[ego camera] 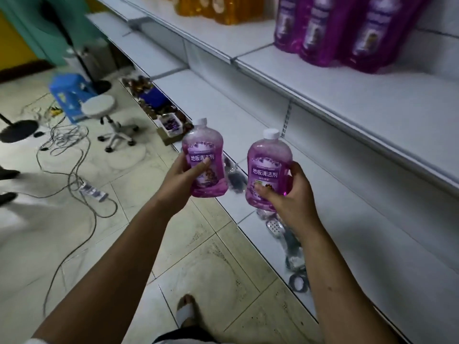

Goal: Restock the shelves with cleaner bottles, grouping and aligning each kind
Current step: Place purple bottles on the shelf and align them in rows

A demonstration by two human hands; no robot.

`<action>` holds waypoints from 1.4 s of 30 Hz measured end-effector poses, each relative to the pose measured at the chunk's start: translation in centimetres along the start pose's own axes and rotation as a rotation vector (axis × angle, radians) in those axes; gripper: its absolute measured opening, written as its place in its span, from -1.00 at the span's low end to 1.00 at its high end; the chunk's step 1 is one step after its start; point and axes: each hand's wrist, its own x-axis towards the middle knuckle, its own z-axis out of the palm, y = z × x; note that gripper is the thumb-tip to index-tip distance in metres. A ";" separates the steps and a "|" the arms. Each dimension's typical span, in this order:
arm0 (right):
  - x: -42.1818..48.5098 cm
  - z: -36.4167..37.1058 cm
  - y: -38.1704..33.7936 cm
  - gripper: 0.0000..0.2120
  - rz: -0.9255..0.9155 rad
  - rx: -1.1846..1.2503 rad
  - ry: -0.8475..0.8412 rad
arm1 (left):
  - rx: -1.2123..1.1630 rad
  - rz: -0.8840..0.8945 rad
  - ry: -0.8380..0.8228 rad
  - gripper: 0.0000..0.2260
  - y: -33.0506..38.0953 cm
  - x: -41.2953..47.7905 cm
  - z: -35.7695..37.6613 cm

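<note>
My left hand (177, 186) grips a purple floor-cleaner bottle (205, 147) with a white cap, held upright in front of the shelving. My right hand (289, 197) grips a second purple bottle (269, 160) of the same kind, a little lower and to the right. Both bottles hover over the edge of the low white shelf (248, 125). On the upper shelf (335, 80) stand three large purple bottles (345, 31) at the right. A row of orange bottles (223, 8) stands to their left.
Small packaged goods (161, 108) lie on the bottom shelf at the far end, and bagged items (290, 239) lie below my right hand. On the tiled floor are a white swivel stool (109, 120), a blue plastic stool (69, 95), tangled cables with a power strip (93, 191), and fan bases.
</note>
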 end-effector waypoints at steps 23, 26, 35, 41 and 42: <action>12.2 1.9 -15.8 -0.50 -0.350 -0.013 0.642 | 0.097 0.489 -0.314 -0.54 17.3 19.6 -0.6; 13.7 -1.0 -16.4 -0.51 -0.376 -0.044 0.689 | 0.118 0.542 -0.365 -0.45 18.2 22.2 2.7; 16.8 -5.1 -16.5 -0.39 -0.372 -0.092 0.774 | 0.159 0.623 -0.510 -0.55 18.6 29.0 8.1; 17.8 -6.1 -16.4 -0.44 -0.298 -0.246 0.901 | 0.172 0.640 -0.601 -0.53 18.8 32.3 9.1; 17.9 -6.3 -16.3 -0.45 -0.292 -0.251 0.921 | 0.167 0.637 -0.613 -0.52 18.6 32.7 9.2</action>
